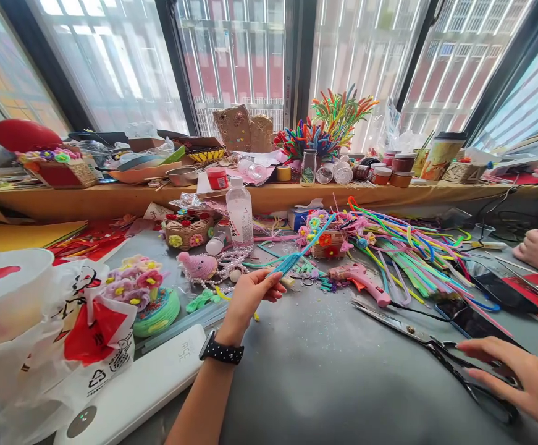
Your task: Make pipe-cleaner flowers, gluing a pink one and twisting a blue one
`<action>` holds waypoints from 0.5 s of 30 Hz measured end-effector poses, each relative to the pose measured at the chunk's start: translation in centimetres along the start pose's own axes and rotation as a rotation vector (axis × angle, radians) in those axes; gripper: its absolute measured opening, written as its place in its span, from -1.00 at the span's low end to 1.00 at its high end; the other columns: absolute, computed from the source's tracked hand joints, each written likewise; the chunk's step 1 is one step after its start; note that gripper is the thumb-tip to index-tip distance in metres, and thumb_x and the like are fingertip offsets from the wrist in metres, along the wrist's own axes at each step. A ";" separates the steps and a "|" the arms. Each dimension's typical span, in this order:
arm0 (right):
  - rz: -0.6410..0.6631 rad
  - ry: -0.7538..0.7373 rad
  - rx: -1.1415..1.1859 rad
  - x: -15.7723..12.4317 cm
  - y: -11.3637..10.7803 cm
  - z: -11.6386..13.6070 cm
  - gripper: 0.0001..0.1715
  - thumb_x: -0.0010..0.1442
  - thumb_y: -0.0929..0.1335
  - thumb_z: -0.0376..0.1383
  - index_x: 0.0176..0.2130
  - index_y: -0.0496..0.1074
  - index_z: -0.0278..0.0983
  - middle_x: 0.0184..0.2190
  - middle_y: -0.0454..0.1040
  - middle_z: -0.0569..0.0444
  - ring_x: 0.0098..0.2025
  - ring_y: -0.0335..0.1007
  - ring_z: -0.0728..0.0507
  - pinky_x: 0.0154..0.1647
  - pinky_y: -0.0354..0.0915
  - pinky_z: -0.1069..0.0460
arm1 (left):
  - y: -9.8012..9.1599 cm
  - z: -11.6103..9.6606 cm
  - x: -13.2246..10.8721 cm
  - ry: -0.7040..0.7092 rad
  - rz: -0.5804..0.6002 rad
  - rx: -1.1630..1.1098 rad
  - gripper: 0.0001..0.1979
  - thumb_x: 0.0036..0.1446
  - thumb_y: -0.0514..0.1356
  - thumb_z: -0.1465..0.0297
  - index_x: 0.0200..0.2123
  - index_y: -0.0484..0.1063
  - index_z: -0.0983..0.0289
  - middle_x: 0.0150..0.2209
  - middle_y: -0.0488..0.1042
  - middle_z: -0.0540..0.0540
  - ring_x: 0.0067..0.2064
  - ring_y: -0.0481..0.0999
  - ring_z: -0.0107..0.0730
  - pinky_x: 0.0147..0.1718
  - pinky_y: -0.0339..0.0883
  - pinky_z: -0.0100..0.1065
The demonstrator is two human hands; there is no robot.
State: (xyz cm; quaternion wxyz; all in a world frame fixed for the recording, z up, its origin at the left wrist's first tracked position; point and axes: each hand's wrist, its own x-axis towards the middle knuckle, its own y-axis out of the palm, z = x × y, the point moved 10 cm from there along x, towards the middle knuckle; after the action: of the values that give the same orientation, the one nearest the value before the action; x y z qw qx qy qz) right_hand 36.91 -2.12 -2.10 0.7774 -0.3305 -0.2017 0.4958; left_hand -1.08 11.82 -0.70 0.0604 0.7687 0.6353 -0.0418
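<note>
Fuzzy light-blue pipe cleaners (299,253), twisted into a slim bundle, rise slanting up to the right from the left hand (250,295), pinched between its thumb and fingertips above the grey surface (306,364). The left wrist wears a black dotted watch band (221,351). The right hand (523,383) lies flat, fingers spread, on the dark handles of long metal scissors (435,349). Just beyond lie a pink glue gun (364,281) and loose coloured pipe cleaners (412,253).

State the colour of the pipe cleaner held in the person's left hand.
Blue: the pipe cleaner pinched in the left hand is light blue, shown in the head view.
</note>
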 end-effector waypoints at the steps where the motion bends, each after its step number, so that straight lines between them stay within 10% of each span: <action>1: 0.007 -0.044 -0.041 -0.3 0.1 -0.3 -0.74 -0.51 0.46 -0.38 -0.65 0.48 -0.09 -0.47 0.48 -0.16 -0.40 0.40 -0.21 -0.28 0.18 -0.15 | -0.1 0.0 0.0 0.004 -0.010 0.000 -0.75 -0.18 0.22 0.25 -0.51 0.41 0.36 -0.59 0.44 0.04 -0.59 0.36 -0.53 -0.57 0.24 -0.48; 10: 0.105 -0.547 -0.634 -2.0 2.6 1.0 -0.56 -0.17 0.24 -0.23 -0.26 0.48 -0.27 -0.22 0.46 -0.12 -0.15 0.37 -0.27 -0.21 0.37 -0.06 | -1.3 -0.2 0.2 0.071 -0.116 -0.107 -0.77 -0.22 0.23 0.27 -0.59 0.43 0.36 -0.63 0.37 -0.05 -0.62 0.27 -0.65 -0.55 0.22 -0.53; 15: 0.084 -0.578 -0.572 -2.7 2.7 2.6 -0.69 -0.24 0.28 -0.33 -0.42 0.51 -0.25 -0.34 0.51 -0.12 -0.29 0.44 -0.20 -0.34 0.39 0.08 | -1.2 -0.1 0.1 0.053 -0.111 -0.153 -0.74 -0.22 0.24 0.29 -0.43 0.46 0.35 -0.57 0.46 0.02 -0.54 0.38 -0.57 -0.50 0.27 -0.51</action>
State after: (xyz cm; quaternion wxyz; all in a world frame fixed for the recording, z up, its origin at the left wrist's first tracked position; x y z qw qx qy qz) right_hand 32.35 -2.95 -2.16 0.5444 -0.3884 -0.5280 0.5234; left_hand -2.27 12.13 -0.66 0.0998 0.7262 0.6798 0.0238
